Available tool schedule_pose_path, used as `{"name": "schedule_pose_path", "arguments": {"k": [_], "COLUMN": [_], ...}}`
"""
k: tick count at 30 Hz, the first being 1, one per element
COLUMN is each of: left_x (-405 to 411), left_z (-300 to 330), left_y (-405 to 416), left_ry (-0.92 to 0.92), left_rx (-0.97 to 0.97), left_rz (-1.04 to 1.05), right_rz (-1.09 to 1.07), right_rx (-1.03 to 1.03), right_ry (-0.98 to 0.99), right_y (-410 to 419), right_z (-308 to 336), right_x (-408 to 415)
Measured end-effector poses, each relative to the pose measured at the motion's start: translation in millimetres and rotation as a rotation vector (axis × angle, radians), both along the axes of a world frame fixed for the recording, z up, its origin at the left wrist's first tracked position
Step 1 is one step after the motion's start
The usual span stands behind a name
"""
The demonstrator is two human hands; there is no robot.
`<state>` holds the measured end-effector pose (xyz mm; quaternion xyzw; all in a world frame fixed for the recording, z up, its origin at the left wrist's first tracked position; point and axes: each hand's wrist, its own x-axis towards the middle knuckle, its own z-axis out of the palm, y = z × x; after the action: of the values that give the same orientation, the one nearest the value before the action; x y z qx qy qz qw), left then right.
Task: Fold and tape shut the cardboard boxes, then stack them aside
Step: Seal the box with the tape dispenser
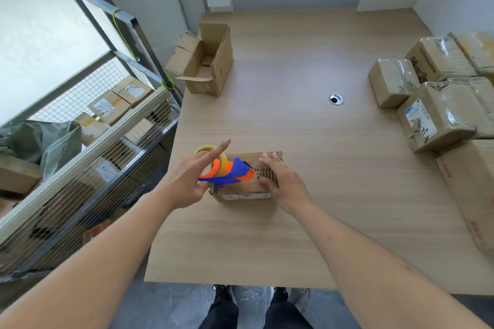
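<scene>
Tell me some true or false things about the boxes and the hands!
1. The right hand rests on the small box. True.
2. The tape dispenser is green. False: it is blue and orange.
3. The open box stands at the table's far left. True.
4. The left hand is a tight fist. False: its fingers are spread out.
5. Taped boxes sit stacked on the left. False: they are on the right.
</scene>
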<state>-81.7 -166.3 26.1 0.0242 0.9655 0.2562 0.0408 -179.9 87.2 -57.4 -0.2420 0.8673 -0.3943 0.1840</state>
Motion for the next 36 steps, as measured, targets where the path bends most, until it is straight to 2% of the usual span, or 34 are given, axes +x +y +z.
{"name": "schedule_pose_path", "arguments": {"k": [10, 14, 18, 25, 33, 36], "left_x": [-26, -31, -33, -33, -25, -27], "left_z": [9, 9, 8, -1, -21, -27], "left_y": [6, 6, 5, 22, 31, 32], "left_ry": [-0.177, -0.208, -0.215, -0.13, 0.017, 0.037], "left_rx": [-0.08, -0.101, -0.096, -0.282, -0.423, -0.472], "left_rz": [-0.098, -0.109, -0.124, -0.095, -0.073, -0.045], "right_rz": [-0.021, 0.045, 0.005, -0.1, -0.201, -0.232], "right_rx": [-0.057, 0.047, 0.065, -0.004, 0.036, -0.064], "right_ry": [-0.115, -0.044, -0.004, -0.045, -0.047, -0.089], "right_y": [-4, -9, -14, -17, -21, -15], "right_z": [18, 26, 26, 20, 23, 21], "right_x": [-10, -13, -13, -16, -28, -32]}}
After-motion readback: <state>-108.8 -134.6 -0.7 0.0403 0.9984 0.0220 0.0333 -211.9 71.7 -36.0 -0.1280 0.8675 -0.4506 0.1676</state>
